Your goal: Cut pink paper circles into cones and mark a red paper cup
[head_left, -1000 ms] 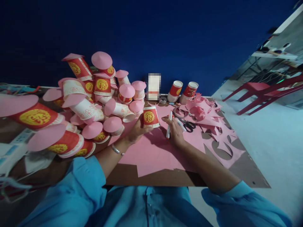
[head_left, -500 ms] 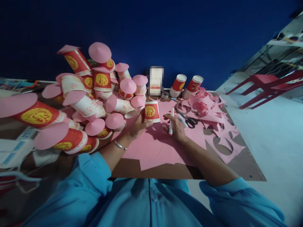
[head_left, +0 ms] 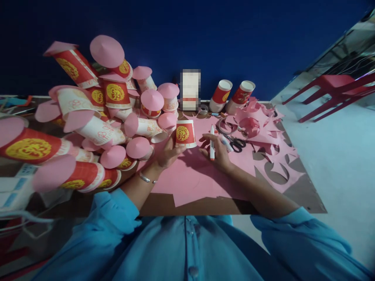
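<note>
In my left hand (head_left: 169, 153) is a red-and-white paper cup (head_left: 185, 134) with a yellow emblem, held upside down above the pink paper sheet (head_left: 193, 175). The fingers behind the cup are hidden. My right hand (head_left: 217, 154) grips a white marker (head_left: 212, 144) with a red end; the marker stands upright between the fingers, apart from the cup. A pair of black-handled scissors (head_left: 238, 145) lies just beyond the right hand, next to a second white marker (head_left: 227, 143).
A heap of cups with pink paper cones (head_left: 114, 91) fills the left of the table. Two cup stacks (head_left: 221, 95) stand at the back, near a roll of tape (head_left: 203, 109). Pink paper scraps (head_left: 272, 144) cover the right side. A red plastic chair (head_left: 331, 91) stands on the floor.
The view has shifted slightly, so the heap appears larger and further left. Both hands keep their hold on the cup and the marker, with little movement.
</note>
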`<state>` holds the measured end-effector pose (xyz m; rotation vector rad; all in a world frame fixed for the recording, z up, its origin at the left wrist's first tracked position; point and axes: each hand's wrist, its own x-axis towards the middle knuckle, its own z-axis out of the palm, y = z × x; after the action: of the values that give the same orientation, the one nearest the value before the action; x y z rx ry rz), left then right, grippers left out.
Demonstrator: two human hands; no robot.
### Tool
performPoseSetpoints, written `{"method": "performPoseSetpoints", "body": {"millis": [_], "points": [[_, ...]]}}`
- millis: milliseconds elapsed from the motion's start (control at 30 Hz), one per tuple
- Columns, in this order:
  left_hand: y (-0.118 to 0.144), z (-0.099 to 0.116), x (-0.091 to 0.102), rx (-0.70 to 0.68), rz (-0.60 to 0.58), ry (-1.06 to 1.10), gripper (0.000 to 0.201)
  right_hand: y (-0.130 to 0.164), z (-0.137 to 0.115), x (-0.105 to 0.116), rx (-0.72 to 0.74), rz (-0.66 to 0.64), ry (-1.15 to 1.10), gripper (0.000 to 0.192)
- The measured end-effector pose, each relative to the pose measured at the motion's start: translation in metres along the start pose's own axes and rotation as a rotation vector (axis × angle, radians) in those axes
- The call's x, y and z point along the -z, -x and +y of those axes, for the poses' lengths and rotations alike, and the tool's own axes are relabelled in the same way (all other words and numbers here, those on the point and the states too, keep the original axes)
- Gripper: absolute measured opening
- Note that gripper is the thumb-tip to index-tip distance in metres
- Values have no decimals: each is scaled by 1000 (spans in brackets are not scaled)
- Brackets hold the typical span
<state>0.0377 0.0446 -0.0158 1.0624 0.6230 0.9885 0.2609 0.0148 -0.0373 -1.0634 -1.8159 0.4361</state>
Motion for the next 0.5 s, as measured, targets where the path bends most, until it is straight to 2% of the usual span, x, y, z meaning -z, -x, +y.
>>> {"method": "performPoseSetpoints", "body": {"millis": [167,367,500], "points": [[2,-7,8,20,-11,-31,82,-10,-20,4,-81,-88,-138,49],[3,-11,12,22,-76,-109,91,-12,-26,3,-128,-83,-161,51],[3,-10,10,45,-11,-70,89,-6,-35,7,-135,-68,-196,45]]}}
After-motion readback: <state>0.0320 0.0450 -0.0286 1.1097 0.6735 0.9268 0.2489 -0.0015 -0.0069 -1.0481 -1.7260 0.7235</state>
